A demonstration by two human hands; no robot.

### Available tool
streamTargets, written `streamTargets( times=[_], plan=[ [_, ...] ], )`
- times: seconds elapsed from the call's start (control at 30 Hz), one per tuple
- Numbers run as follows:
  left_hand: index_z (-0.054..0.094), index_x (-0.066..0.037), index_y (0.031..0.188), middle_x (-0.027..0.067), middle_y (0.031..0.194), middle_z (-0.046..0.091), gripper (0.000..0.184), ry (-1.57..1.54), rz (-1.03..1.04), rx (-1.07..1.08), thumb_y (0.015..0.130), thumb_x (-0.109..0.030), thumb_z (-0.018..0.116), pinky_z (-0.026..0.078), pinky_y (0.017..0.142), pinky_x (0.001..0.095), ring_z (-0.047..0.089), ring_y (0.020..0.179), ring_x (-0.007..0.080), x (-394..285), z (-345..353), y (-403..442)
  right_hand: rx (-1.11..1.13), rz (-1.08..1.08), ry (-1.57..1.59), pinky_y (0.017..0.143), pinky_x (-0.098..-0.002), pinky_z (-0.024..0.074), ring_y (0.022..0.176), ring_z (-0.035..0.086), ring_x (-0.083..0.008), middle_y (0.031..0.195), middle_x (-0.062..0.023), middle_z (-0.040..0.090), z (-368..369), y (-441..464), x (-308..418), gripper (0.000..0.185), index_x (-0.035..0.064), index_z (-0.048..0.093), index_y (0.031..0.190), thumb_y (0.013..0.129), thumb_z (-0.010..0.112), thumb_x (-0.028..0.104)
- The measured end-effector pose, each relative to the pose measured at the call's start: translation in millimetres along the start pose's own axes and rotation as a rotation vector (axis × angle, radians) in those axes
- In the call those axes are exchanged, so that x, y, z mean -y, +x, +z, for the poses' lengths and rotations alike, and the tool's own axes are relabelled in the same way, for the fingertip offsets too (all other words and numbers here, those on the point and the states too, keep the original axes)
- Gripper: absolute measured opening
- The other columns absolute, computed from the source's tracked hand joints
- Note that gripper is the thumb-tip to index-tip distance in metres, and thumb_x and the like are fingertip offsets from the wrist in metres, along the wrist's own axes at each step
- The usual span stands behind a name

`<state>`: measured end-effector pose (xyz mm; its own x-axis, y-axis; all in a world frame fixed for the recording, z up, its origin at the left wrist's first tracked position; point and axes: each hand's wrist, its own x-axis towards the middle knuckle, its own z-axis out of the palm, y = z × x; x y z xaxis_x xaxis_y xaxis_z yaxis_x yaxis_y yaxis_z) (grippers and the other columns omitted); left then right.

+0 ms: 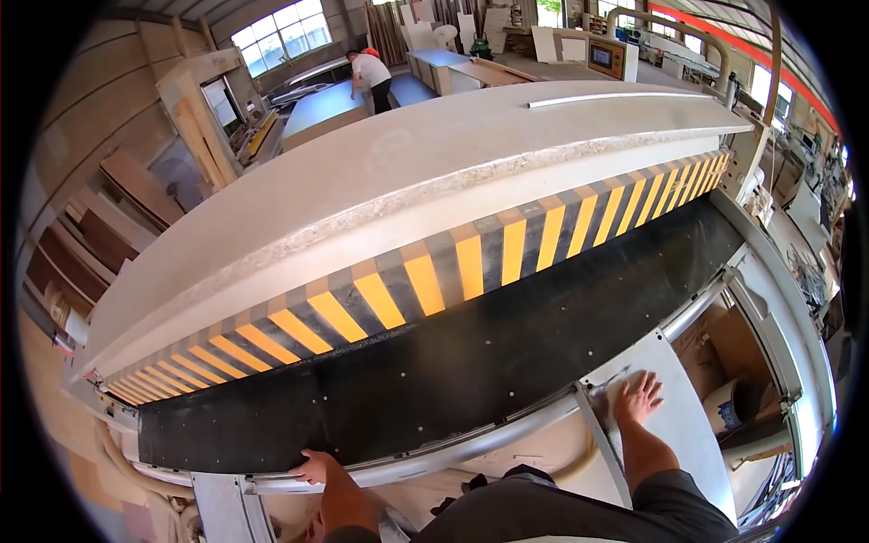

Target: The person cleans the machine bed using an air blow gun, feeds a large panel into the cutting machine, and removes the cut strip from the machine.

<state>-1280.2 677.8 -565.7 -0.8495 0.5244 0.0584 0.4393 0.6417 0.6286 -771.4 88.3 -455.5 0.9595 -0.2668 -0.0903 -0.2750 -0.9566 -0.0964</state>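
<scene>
My left hand (314, 468) rests at the near edge of a long black machine bed (453, 371), touching the metal rail along it. Its fingers point left, look partly spread, and hold nothing that I can see. Further right, my right hand (640, 398) lies flat on a grey metal side table (670, 385), its fingers spread and nothing in it. Behind the black bed runs a guard beam (466, 262) with yellow and black stripes. Above that beam is a broad, pale, dusty cover (380, 181).
A pale strip (615, 98) lies on top of the cover. Beyond it, a person (369, 77) bends over a blue-topped panel stack (326, 110). Boards (109, 222) lean at the left. A bucket (724, 407) stands below the frame at right. A control panel (605, 59) is at the back.
</scene>
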Motion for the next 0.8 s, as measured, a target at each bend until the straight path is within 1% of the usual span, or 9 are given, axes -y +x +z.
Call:
streamTargets(
  times=[0.13,0.3,0.4,0.6,0.8],
  plan=[
    [0.026,-0.006,0.171,0.0241,0.171,0.034,0.093,0.012,0.021,-0.004,0.101,-0.054,0.064,0.051,0.109,0.0646,0.050,0.138,0.0578,2,4,4,0.009,-0.013,-0.003,0.133,-0.0641,0.0107,0.169,0.012,-0.0364,0.182,-0.0096,0.023,1,1,0,0.075,0.0133,0.031,0.172,0.109,0.048,0.051],
    [0.025,-0.004,0.170,0.0258,0.171,0.033,0.092,0.001,0.050,-0.025,0.102,-0.052,0.063,0.050,0.109,0.0650,0.052,0.135,0.0584,5,8,5,0.021,-0.013,0.004,0.133,-0.0650,0.0077,0.169,0.009,-0.0370,0.182,-0.0101,0.021,-2,0,1,0.075,0.0124,0.029,0.173,0.111,0.046,0.051],
    [0.025,-0.004,0.170,0.0266,0.170,0.034,0.092,-0.016,0.054,-0.029,0.102,-0.052,0.063,0.049,0.109,0.0652,0.052,0.135,0.0585,6,10,6,-0.054,-0.018,0.016,0.131,-0.0664,0.0118,0.169,0.014,-0.0367,0.181,-0.0089,0.025,15,6,-5,0.072,0.0163,0.035,0.170,0.108,0.051,0.049],
    [0.023,-0.004,0.171,0.0266,0.169,0.035,0.093,-0.017,0.053,-0.036,0.101,-0.052,0.063,0.049,0.109,0.0653,0.052,0.135,0.0585,5,9,3,-0.041,-0.013,0.011,0.131,-0.0666,0.0120,0.169,0.014,-0.0370,0.181,-0.0092,0.024,10,5,-4,0.072,0.0161,0.035,0.170,0.108,0.052,0.049],
    [0.020,-0.007,0.172,0.0258,0.171,0.033,0.096,-0.022,0.045,-0.024,0.101,-0.052,0.064,0.049,0.109,0.0656,0.052,0.135,0.0578,4,9,5,-0.030,-0.018,-0.017,0.131,-0.0663,0.0122,0.169,0.013,-0.0371,0.182,-0.0095,0.023,12,7,-3,0.072,0.0168,0.033,0.171,0.109,0.050,0.051]
  ],
)
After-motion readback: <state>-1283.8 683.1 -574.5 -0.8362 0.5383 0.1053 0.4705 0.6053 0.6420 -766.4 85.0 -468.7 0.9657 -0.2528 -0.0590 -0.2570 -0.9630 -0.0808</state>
